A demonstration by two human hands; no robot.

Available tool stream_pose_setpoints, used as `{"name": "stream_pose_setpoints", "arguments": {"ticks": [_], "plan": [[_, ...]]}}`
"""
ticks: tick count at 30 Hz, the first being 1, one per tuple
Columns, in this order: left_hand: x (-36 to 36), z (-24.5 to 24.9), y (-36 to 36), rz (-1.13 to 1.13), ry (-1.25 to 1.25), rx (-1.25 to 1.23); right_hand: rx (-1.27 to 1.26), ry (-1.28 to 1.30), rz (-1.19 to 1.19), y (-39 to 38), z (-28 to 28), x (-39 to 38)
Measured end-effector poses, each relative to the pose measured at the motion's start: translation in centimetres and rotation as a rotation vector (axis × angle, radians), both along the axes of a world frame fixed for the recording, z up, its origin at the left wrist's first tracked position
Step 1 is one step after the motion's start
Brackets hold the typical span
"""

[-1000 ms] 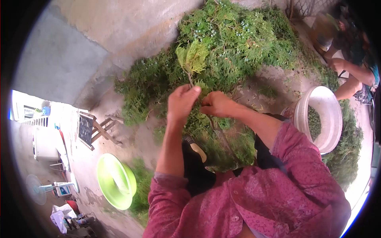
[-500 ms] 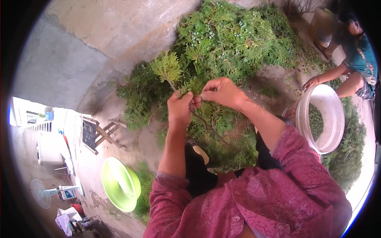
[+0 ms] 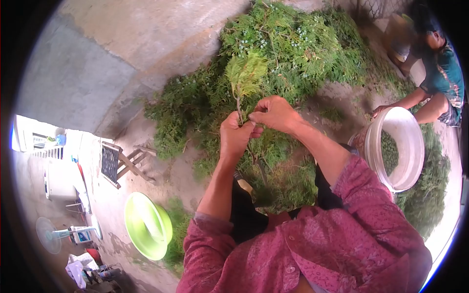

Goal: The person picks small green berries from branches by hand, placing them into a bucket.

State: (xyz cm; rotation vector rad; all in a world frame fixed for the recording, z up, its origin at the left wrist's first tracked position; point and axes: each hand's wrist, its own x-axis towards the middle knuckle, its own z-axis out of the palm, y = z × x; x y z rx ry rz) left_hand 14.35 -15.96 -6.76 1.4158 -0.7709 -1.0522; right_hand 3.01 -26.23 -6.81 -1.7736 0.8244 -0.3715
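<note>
My left hand is closed around the brown stem of a leafy green branch, whose foliage stands up above the fingers while the stem runs on below. Touching the left fingertips, my right hand is pinched at the stem; what it holds is too small to make out. Behind both hands lies a large heap of green branches bearing pale bluish berries. On the right, a white bucket is tilted toward me with small green berries inside.
A co-worker crouches at the right with a hand by the bucket's rim. To the left are a lime-green basin, a wooden folding stool and a fan. More cut greenery lies beyond the bucket.
My left hand and the branch have moved right, and the branch now stands more upright. My right hand has shifted only slightly. The co-worker's head and arm have moved a little.
</note>
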Motion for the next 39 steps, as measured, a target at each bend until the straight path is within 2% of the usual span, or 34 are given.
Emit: {"name": "stream_pose_setpoints", "arguments": {"ticks": [4, 6, 7, 9, 10, 12, 13, 15, 17, 19, 21, 23, 24, 25, 26, 27, 28, 29, 31, 32, 34, 35, 36, 37, 39], "plan": [[-0.3, -0.4, 0.1, -0.004, -0.079, 0.039, -0.074, 0.035, 0.051, -0.1, 0.1, -0.2], [-0.6, 0.0, 0.2, -0.007, -0.145, 0.081, 0.064, -0.005, 0.092, -0.5, 0.0, -0.3], [-0.6, 0.2, 0.3, -0.001, -0.142, 0.073, 0.055, -0.001, 0.099, -0.7, 0.1, -0.4], [-0.7, 0.7, 0.5, -0.061, -0.154, 0.049, 0.301, -0.049, 0.134, -0.8, 0.6, -0.8], [-0.8, 1.2, 0.7, -0.056, -0.150, 0.045, 0.298, -0.044, 0.138, -0.8, 1.0, -1.1], [-0.9, 2.3, 0.9, -0.096, -0.112, 0.094, 0.614, -0.094, 0.118, -0.8, 2.2, -1.6], [-1.0, 2.3, 1.0, -0.092, -0.111, 0.085, 0.605, -0.090, 0.122, -0.9, 2.1, -1.7], [-1.8, 1.6, 1.3, -0.052, -0.387, 0.022, 0.623, -0.074, 0.140, -1.2, 1.4, -1.9], [-2.6, 1.2, 1.5, 0.007, -0.358, -0.076, 0.664, -0.054, 0.134, -1.6, 0.3, -2.3], [-2.6, 1.3, 2.0, -0.064, -0.463, -0.091, 0.791, -0.104, 0.240, -1.9, -0.1, -2.8], [-2.7, 0.5, 2.3, -0.061, -0.493, -0.115, 0.748, -0.071, 0.253, -1.4, 0.9, -3.4], [-2.7, 0.0, 2.6, -0.061, -0.527, -0.136, 0.198, 0.095, 0.236, -0.5, 2.4, -4.0], [-2.6, -0.2, 2.8, -0.040, -0.647, -0.176, -0.176, 0.103, 0.272, -0.7, 1.9, -4.2], [-2.5, -0.4, 3.0, -0.020, -0.768, -0.214, -0.181, 0.115, 0.279, -1.3, 0.6, -4.7], [-2.3, -0.4, 3.2, -0.017, -0.761, -0.216, -0.020, 0.035, 0.241, -2.0, -1.4, -5.6], [-2.2, -0.3, 3.5, -0.014, -0.683, -0.214, 0.140, -0.045, 0.198, -2.8, -2.7, -6.6], [-2.2, -0.1, 3.6, -0.008, -0.605, -0.213, 0.668, 0.019, 0.043, -4.4, -2.8, -7.2], [-2.2, 0.3, 3.8, -0.005, -0.598, -0.214, 0.665, 0.027, 0.043, -4.7, -2.3, -7.0], [-2.0, 1.5, 4.1, -0.039, -0.388, -0.098, 0.923, -0.457, 0.080, -4.8, -0.9, -6.7], [-1.9, 2.4, 4.1, -0.039, -0.389, -0.098, 0.925, -0.475, 0.018, -4.3, 0.7, -6.2], [-1.8, 3.8, 4.1, -0.107, 0.181, -0.101, 0.951, -0.567, 0.034, -4.3, 1.1, -5.2], [-1.7, 3.9, 4.1, -0.118, 0.174, -0.098, 0.979, -0.657, 0.050, -4.1, 1.2, -4.9], [-1.5, 3.9, 4.2, -0.092, 0.292, -0.082, 0.977, -0.729, 0.061, -3.8, 1.3, -4.4], [-1.2, 3.9, 4.3, -0.065, 0.406, -0.060, 0.979, -0.750, 0.052, -3.9, 1.3, -4.3], [-0.8, 3.5, 4.3, -0.108, 0.427, -0.074, 1.007, -0.765, 0.084, -4.2, 1.0, -4.0]]}}
